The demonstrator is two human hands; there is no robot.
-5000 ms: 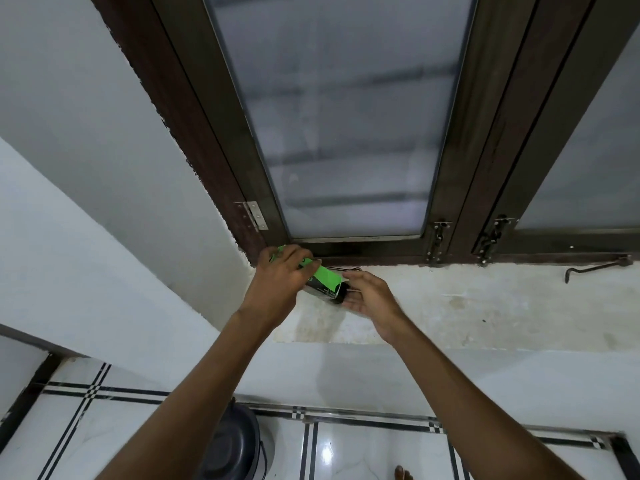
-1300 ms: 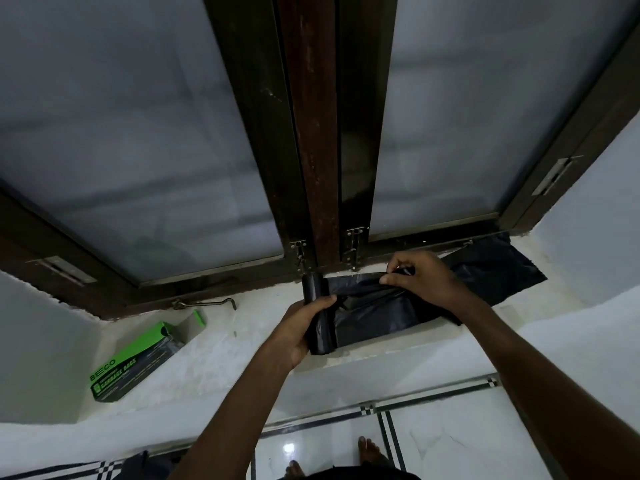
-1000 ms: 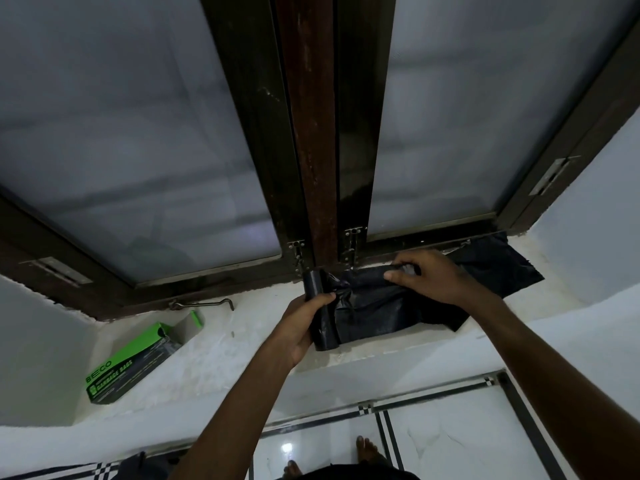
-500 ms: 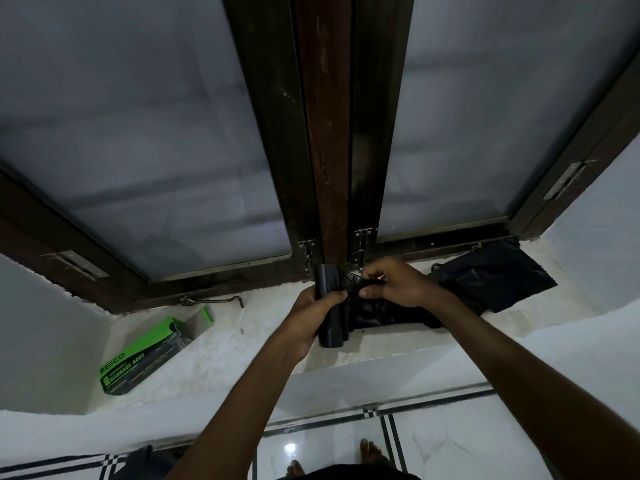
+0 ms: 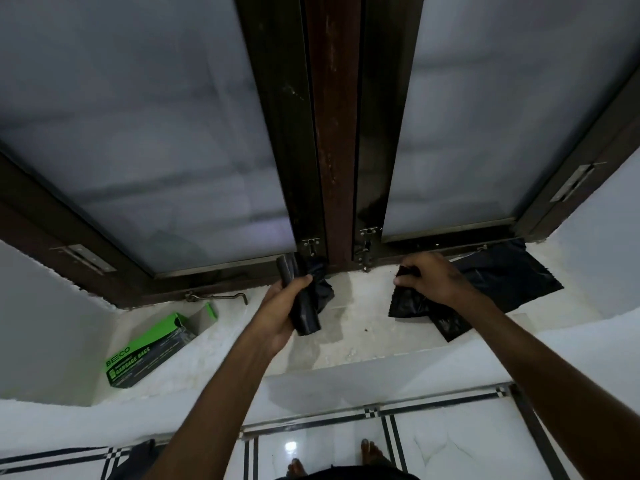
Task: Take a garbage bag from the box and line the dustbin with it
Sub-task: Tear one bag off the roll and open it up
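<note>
Roll: the left hand (image 5: pixel 281 311) is clenched round the black roll of garbage bags (image 5: pixel 302 299), held just above the window sill (image 5: pixel 349 337), a short ragged tail hanging off its right side.
Torn-off bag: one garbage bag (image 5: pixel 491 289) lies flat on the sill at 3 o'clock of the roll, well apart from it, no plastic joining the two; the right hand (image 5: pixel 434 280) pinches its crumpled near end.
Box: the green box (image 5: pixel 149 351) lies on its side on the sill at 8 o'clock of the roll, flap open, nobody touching it.
Done so far: a bag is out of the box and looks separated from the roll (the clean gap of bare sill between them says so).
Left to do: my read is everything at the bin: shake the bag open, drop it in, fold the mouth over the rim. The roll probably wants putting back too.
Dustbin: hard to make out; a dark shape (image 5: pixel 138 459) at the bottom edge, 7 o'clock of the roll, may be it, but it is cut off and I cannot tell.
Bag's mouth: which end opens cannot be seen; the plastic is black on black and the far part sits in the window frame's shadow.
</note>
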